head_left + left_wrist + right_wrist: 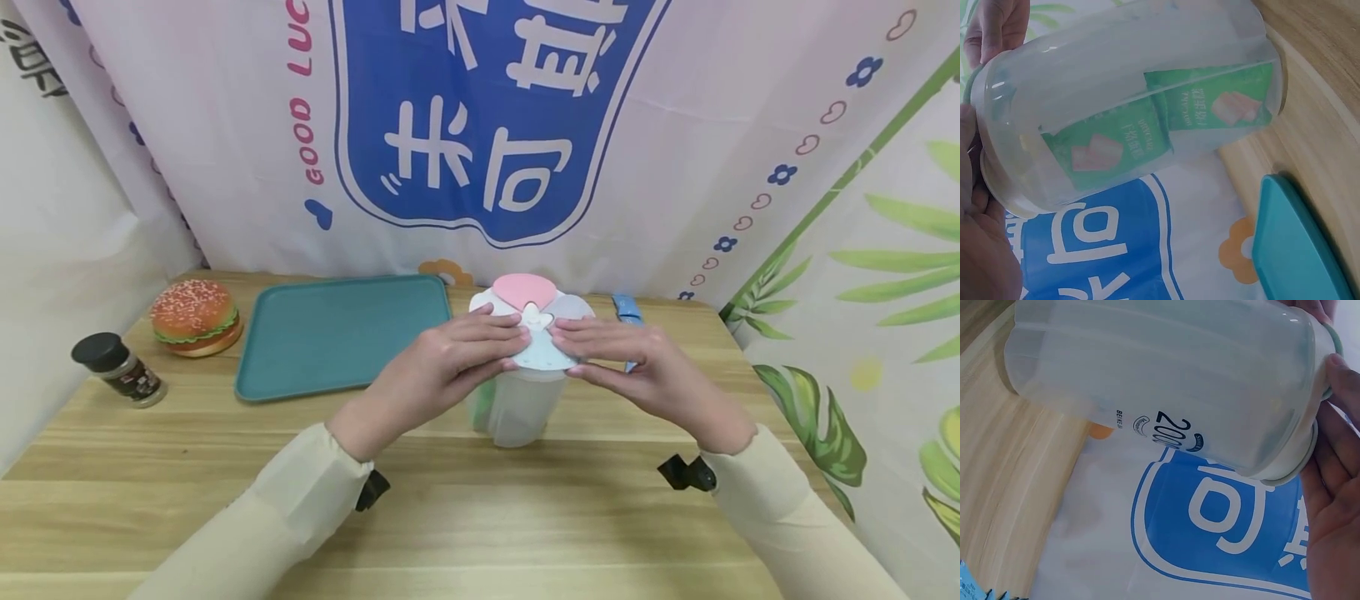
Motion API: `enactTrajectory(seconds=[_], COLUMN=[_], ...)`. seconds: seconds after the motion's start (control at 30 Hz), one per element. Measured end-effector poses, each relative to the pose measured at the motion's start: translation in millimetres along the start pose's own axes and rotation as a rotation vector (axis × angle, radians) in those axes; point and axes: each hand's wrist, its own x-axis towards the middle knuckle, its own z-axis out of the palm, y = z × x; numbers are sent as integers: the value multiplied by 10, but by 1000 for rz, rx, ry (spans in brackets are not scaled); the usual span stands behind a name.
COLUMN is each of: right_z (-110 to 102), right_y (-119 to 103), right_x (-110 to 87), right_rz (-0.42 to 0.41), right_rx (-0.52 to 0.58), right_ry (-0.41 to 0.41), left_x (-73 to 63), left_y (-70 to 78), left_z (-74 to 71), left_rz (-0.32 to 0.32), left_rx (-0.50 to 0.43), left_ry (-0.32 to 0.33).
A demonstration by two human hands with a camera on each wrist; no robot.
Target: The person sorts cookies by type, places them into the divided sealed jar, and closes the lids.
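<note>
A tall translucent storage canister (521, 408) stands upright on the wooden table. Its petal-shaped lid (542, 352) is on top, with one pink section (525, 290) and a small white knob in the centre. On the lid's left side lies my left hand (442, 358), fingers fairly straight and thumb near the front edge. My right hand (637, 358) rests on the right side in the same way. Green printed packets (1110, 147) show through the canister wall in the left wrist view. Black "2000" lettering (1172, 430) marks the other side in the right wrist view.
Left of the canister lies a teal tray (345, 337). A toy-like hamburger (197, 317) and a black-capped spice jar (120, 369) stand farther left. Blue packets (626, 307) lie behind my right hand. A printed curtain (247, 167) hangs along the table's back edge.
</note>
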Motion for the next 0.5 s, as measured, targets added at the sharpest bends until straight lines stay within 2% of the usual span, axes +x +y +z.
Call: enactTrajectory(seconds=[0.3,0.5], right_z=[21,10], right_y=[-15,-35], right_x=[10,64], right_rz=[-13,-2], right_rx=[3,-1], right_ry=[57,81], left_x=[7,-4], left_y=[-17,-36], left_z=[13,37], left_rz=[-57,-73], left_rx=[-64,-57], left_ry=[20,14])
